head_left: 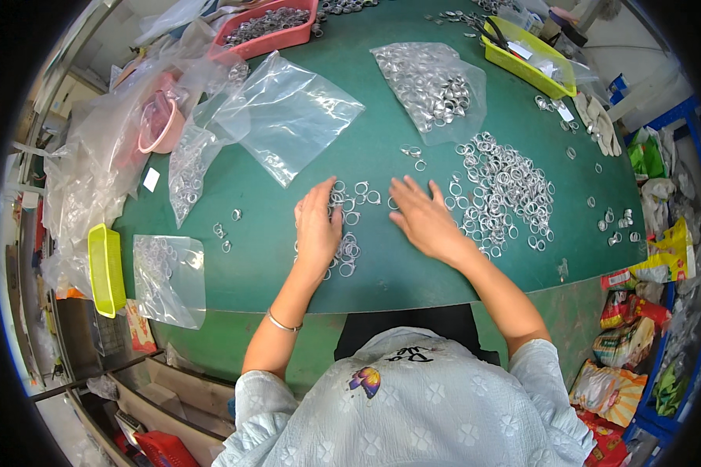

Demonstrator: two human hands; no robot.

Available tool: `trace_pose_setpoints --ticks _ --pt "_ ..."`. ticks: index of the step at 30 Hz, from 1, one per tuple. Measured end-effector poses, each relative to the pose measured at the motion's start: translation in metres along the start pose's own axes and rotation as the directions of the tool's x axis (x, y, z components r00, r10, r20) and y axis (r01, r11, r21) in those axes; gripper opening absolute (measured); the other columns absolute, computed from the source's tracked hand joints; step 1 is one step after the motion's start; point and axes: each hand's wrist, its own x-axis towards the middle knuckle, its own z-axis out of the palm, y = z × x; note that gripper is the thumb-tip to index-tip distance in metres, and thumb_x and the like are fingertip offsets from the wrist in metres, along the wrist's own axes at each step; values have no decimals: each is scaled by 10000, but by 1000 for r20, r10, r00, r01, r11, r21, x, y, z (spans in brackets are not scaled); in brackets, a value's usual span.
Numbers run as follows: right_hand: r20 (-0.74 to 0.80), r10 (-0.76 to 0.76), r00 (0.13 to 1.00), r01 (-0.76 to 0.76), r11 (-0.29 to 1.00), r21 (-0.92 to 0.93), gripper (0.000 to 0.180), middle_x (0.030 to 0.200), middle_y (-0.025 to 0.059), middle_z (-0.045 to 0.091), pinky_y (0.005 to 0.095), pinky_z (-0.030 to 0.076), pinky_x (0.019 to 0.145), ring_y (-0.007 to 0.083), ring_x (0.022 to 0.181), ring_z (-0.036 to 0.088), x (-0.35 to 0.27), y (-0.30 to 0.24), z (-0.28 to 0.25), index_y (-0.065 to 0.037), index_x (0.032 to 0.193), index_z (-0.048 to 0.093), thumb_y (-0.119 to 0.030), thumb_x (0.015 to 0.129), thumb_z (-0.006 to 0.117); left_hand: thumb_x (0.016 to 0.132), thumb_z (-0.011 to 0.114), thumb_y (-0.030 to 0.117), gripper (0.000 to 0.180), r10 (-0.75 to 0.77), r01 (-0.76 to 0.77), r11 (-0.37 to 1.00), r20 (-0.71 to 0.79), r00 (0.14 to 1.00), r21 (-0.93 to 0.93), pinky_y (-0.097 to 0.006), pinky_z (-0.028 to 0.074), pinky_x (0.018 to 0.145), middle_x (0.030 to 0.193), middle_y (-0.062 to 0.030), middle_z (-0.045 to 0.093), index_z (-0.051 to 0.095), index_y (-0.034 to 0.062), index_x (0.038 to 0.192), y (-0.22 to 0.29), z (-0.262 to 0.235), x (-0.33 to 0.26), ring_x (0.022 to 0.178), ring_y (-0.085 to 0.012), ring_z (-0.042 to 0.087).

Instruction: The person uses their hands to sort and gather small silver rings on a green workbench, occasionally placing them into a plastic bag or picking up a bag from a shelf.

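Note:
My left hand (316,228) rests over a small group of silver rings (349,251) on the green table, its fingers stretched out and partly covering them. To its right, my right hand (430,221) lies with fingers spread, palm down, its fingertips by a single ring at the edge of that small group. Neither hand grips anything that I can see. Just right of the right hand is a large heap of silver rings (514,191). Farther back lies a clear bag filled with rings (436,89), and a few loose rings (419,165) are in front of it.
An empty-looking clear bag (288,109) lies at the back left, beside a narrow bag of rings (187,179). Another small bag (171,280) is near the front left edge. Baskets: yellow (107,268), red (265,48), yellow-green (526,74). Gloves (598,124) lie far right.

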Motion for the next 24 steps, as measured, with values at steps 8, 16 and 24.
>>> trace_pose_setpoints --ticks 8,16,24 --pt "-177 24 984 1 991 135 421 1431 167 441 545 241 1111 318 1384 339 22 8 0 8 1304 507 -203 942 552 731 767 103 312 142 -171 971 172 975 169 -397 366 856 1035 -71 570 665 65 1023 17 14 6 969 -259 529" --pt "-17 24 1000 -26 993 -114 457 1472 172 384 547 248 1112 325 1392 324 37 18 3 3 1338 472 -280 979 485 773 715 41 154 113 -121 991 122 986 59 -369 412 844 954 -85 632 661 26 917 17 15 11 924 -252 585" --pt "-86 -68 994 83 980 183 357 1388 140 494 468 309 1090 285 1328 425 12 15 -11 -36 1281 544 -132 937 540 891 636 14 100 -337 450 461 319 886 -765 -251 542 799 957 -149 700 636 -54 963 -4 -14 16 886 -204 692"
